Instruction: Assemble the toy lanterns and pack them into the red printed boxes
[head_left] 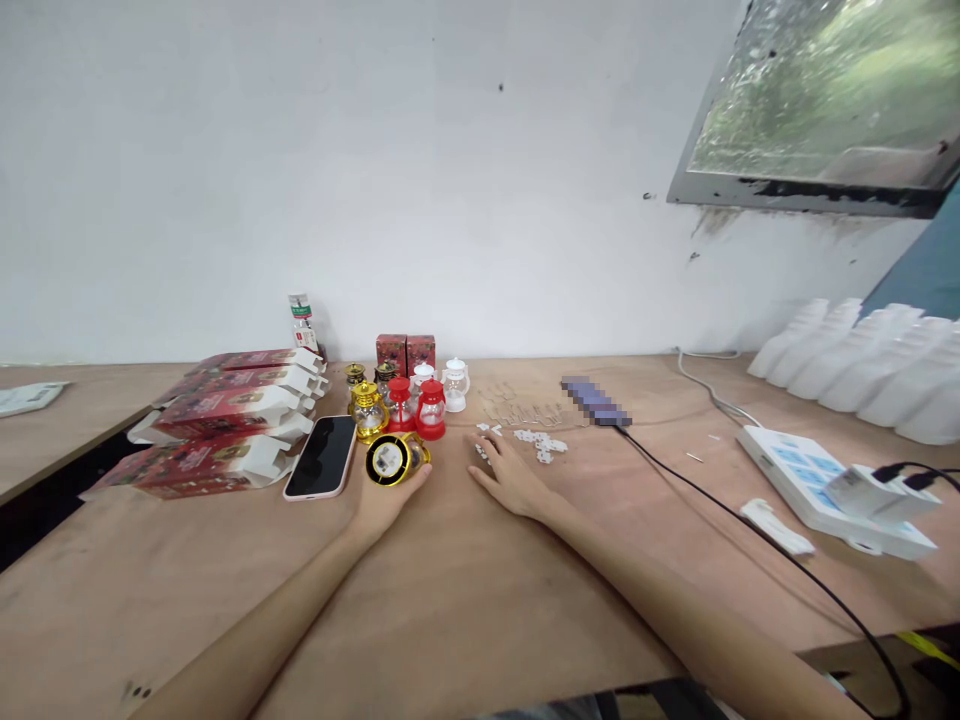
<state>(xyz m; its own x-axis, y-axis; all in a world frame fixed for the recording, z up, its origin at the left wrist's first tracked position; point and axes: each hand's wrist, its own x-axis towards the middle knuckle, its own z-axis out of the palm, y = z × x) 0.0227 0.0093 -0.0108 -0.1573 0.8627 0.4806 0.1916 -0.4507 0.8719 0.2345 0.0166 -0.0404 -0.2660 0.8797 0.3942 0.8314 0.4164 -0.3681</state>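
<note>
My left hand (390,500) is closed around a small gold lantern (414,452). The lantern is tipped on its side, so its round black base with a pale disc inside faces me. My right hand (514,480) rests low over the table with its fingers apart, the fingertips beside a few small white pieces (484,452). More flat white pieces (541,440) lie just to the right of that hand. Behind my left hand stand a gold lantern (367,410), two red lanterns (430,408), white lanterns (455,385) and dark bronze ones (385,378).
A phone (322,457) and several flattened red boxes (225,410) lie left. Two red boxes (406,353) stand behind the lanterns. Thin clear pieces (517,412) lie ahead. Rightward are a cabled, pixelated device (596,400), a power strip (817,480) and white bottles (862,365).
</note>
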